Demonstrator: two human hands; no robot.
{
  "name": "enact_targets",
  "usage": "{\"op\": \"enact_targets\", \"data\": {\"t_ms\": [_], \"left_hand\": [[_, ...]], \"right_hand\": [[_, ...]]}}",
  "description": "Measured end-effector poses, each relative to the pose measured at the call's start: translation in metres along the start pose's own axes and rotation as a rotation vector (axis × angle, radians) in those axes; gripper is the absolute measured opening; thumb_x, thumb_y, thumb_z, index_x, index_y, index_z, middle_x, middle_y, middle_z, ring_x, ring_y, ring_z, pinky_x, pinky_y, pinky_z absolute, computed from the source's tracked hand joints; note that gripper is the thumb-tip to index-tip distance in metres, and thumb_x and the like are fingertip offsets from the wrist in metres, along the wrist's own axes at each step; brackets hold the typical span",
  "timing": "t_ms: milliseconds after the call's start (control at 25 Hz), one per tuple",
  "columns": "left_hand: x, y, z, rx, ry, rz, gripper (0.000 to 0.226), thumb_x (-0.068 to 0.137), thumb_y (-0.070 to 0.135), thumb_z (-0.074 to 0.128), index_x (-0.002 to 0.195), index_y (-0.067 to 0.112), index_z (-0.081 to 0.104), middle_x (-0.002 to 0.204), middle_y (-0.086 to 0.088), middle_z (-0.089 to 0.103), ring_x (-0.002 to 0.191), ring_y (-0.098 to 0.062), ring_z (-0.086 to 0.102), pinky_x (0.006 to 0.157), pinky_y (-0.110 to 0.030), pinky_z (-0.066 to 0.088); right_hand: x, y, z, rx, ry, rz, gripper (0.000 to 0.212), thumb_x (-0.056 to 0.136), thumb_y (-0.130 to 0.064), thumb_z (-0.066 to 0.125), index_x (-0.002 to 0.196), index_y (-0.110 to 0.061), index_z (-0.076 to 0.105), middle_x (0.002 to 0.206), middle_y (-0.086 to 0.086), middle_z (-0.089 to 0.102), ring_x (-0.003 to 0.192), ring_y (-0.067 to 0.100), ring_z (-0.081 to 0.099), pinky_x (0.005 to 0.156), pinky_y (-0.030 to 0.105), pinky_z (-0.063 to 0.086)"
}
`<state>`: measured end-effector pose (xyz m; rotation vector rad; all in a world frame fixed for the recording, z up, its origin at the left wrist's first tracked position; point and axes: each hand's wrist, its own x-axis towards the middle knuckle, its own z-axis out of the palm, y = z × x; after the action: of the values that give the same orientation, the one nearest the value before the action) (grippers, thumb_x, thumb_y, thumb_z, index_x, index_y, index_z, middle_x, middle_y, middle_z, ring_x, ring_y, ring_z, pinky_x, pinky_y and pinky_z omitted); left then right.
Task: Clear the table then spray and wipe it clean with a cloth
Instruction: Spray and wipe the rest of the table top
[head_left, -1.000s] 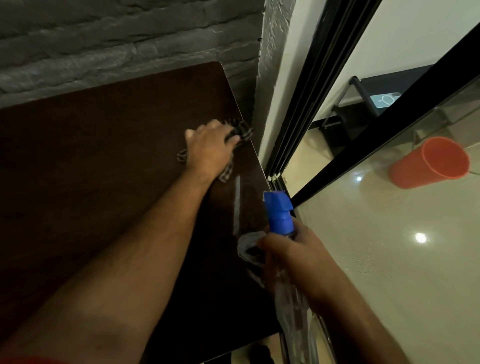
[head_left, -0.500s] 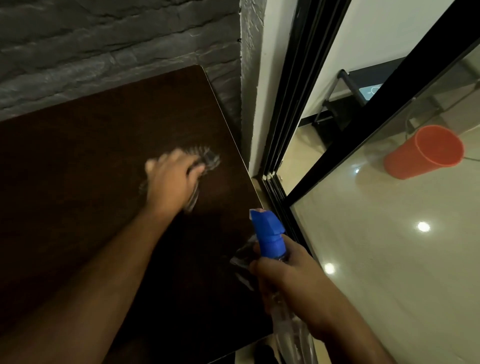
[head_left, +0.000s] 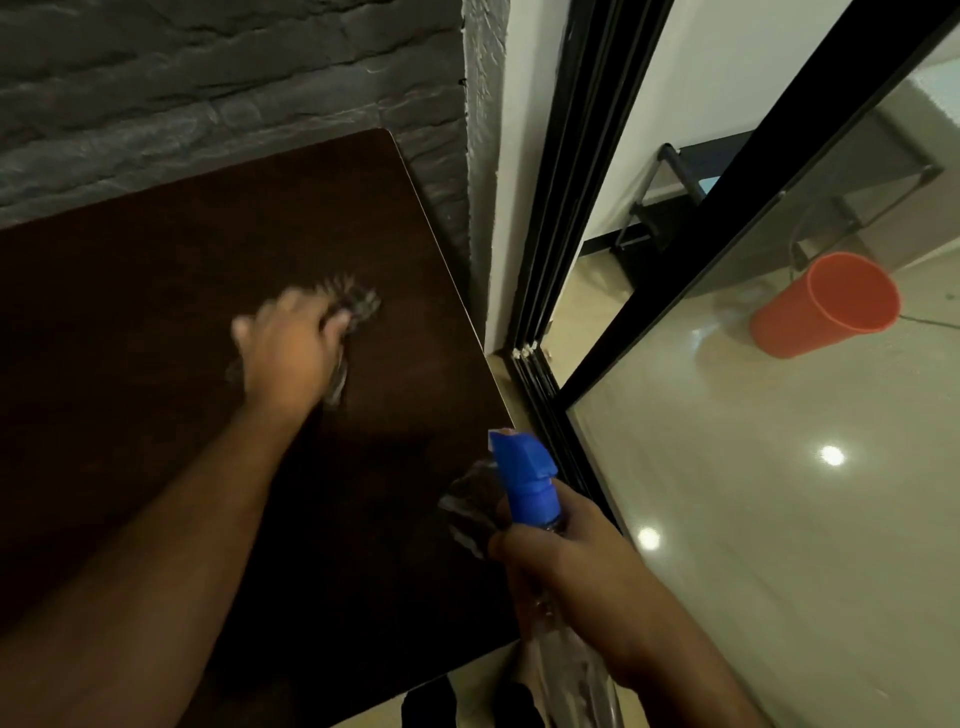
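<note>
My left hand (head_left: 288, 353) lies on the dark wooden counter (head_left: 130, 312), toward its far right corner, pressing a checked cloth (head_left: 358, 306) flat against the top. The hand is blurred, so I cannot tell how far my fingers are spread; the cloth shows past my fingertips on the far side and along the right side of my palm. My forearm crosses the counter from the near left edge.

My right hand (head_left: 566, 561) is wrapped around the neck of a clear spray bottle (head_left: 524, 483) with a blue trigger head, fingers curled round it just under the blue part. The bottle is above the counter's near right corner, its nozzle pointing up and away from me, its clear body running down past the counter's near edge. A pale smear (head_left: 467, 512) shows just left of the bottle head, by the right edge.

The counter's far edge stands against a grey stone wall (head_left: 208, 93). Off its right edge a black-framed glass door (head_left: 587, 208) stands over a glossy pale floor (head_left: 779, 519), and an orange cup (head_left: 826, 306) shows beyond the glass
</note>
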<state>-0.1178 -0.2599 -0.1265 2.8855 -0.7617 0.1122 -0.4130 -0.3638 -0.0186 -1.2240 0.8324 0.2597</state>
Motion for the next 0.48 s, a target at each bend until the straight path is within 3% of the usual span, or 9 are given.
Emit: {"op": "enact_targets", "data": {"t_ms": [40,120,200,280,360,480], "left_hand": [[0.019,0.017,0.001,-0.017,-0.007,-0.035,0.031,0.094,0.037,0.049,0.115,0.019,0.061,0.111,-0.012,0.06,0.101,-0.035,0.055,0.084,-0.045,0.034],[0.014,0.065,0.003,-0.092,-0.064,0.068,0.031,0.095,0.04,0.047,0.118,0.024,0.059,0.113,-0.006,0.059,0.103,-0.028,0.054,0.086,-0.043,0.032],[-0.05,0.099,-0.003,-0.14,-0.185,0.266,0.029,0.094,0.041,0.044,0.114,0.029,0.06,0.108,0.0,0.057,0.099,-0.023,0.053,0.086,-0.042,0.031],[-0.136,0.083,-0.014,-0.192,-0.272,0.422,0.027,0.09,0.039,0.044,0.107,0.029,0.062,0.103,0.003,0.058,0.093,-0.022,0.055,0.082,-0.041,0.033],[-0.178,0.032,-0.028,-0.189,-0.232,0.357,0.029,0.086,0.038,0.045,0.106,0.029,0.065,0.101,0.003,0.061,0.09,-0.024,0.058,0.078,-0.04,0.035],[-0.126,-0.019,-0.026,-0.037,-0.103,0.058,0.021,0.09,0.033,0.054,0.101,0.02,0.066,0.1,-0.008,0.062,0.092,-0.034,0.058,0.077,-0.044,0.036]], "right_hand": [[0.0,0.001,-0.001,0.004,0.0,0.008,0.022,0.078,-0.022,0.073,0.092,-0.027,0.057,0.058,-0.01,0.059,0.054,0.008,0.056,0.058,0.028,0.048],[-0.001,0.002,-0.002,0.019,-0.011,0.023,0.027,0.07,-0.028,0.071,0.094,-0.025,0.059,0.062,-0.005,0.061,0.059,0.013,0.057,0.062,0.033,0.049],[-0.005,0.002,-0.004,0.016,-0.026,0.007,0.028,0.065,-0.029,0.067,0.091,-0.024,0.06,0.063,-0.003,0.06,0.059,0.015,0.057,0.062,0.033,0.049],[-0.011,0.003,-0.006,0.012,-0.041,-0.017,0.023,0.066,-0.028,0.066,0.087,-0.024,0.06,0.059,-0.005,0.059,0.055,0.013,0.056,0.057,0.029,0.047],[-0.015,0.007,-0.009,0.035,-0.048,-0.013,0.019,0.072,-0.023,0.068,0.087,-0.023,0.058,0.057,-0.005,0.058,0.051,0.013,0.054,0.054,0.03,0.047],[-0.017,0.018,-0.016,0.027,-0.056,0.007,0.025,0.073,-0.022,0.069,0.095,-0.022,0.057,0.056,-0.007,0.058,0.052,0.013,0.055,0.056,0.034,0.049]]}}
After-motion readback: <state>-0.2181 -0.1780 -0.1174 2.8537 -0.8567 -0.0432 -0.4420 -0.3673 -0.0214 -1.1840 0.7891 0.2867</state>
